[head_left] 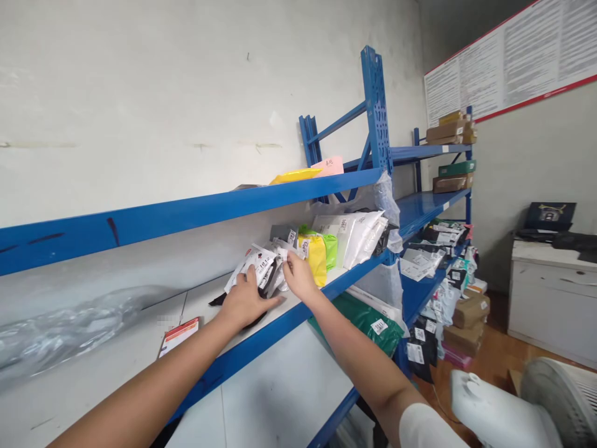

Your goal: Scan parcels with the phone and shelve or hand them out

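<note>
White parcels [261,264] lean under the left hand's [245,300] spread fingers, apparently for steadying; the right hand [299,274] pinches one's edge.

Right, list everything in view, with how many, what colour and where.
Metal shelving: several tiers, blue, throughout
Plastic mailers: many, white, yellow, green, black, on shelves
Flat card packet: one, red-white, left shelf
Plastic film: one heap, clear, far left
Paper slip: one, pink, top shelf
Cardboard boxes: several, mostly brown, right
Printed wall board: one, white, red-edged, upper right
Cabinet: one, white, right
Flat items: some, black, atop it
Fan: one, whitish, lower right
Left hand, right hand: one each, at white mailers, centre
</note>
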`<state>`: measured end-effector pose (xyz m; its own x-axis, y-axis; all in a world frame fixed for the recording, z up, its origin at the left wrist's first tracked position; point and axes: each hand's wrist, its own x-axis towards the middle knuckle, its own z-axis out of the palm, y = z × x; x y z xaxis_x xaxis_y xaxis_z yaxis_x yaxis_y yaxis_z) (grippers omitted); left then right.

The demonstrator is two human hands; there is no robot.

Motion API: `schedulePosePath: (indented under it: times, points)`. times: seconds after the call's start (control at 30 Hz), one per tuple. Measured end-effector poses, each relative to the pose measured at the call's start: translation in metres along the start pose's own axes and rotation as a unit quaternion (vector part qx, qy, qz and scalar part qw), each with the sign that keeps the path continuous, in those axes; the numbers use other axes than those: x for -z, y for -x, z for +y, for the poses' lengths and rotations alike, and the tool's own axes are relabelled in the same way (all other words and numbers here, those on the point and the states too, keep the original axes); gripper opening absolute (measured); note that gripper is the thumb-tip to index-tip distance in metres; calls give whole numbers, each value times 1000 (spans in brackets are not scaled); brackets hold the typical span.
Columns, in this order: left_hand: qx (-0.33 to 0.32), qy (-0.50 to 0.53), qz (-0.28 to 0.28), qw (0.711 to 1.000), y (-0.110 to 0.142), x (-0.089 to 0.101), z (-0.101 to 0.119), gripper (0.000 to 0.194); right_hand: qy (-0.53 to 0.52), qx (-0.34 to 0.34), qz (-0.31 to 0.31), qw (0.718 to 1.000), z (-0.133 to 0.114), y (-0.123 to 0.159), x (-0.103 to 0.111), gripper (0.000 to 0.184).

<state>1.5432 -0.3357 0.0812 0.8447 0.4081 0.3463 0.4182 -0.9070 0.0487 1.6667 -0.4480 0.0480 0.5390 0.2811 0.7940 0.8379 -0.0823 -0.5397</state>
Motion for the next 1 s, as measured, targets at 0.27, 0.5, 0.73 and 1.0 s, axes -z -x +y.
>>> schedulePosePath:
  times: [0.27,0.5,0.73,1.0]
  points:
    - [-5,-80,35,996,-17,-7,6,76,-42,-97,95,990,9,29,-4,63]
    - [1,-69,32,997,-15,-6,3,77,-69,-218,71,971,17,-9,-26,47]
    - [0,-74,31,997,-13,-4,5,74,56,-251,26,966,10,-28,-8,52]
    - [11,-61,20,998,-14,-4,5,80,153,-261,-51,952,3,-63,-3,20]
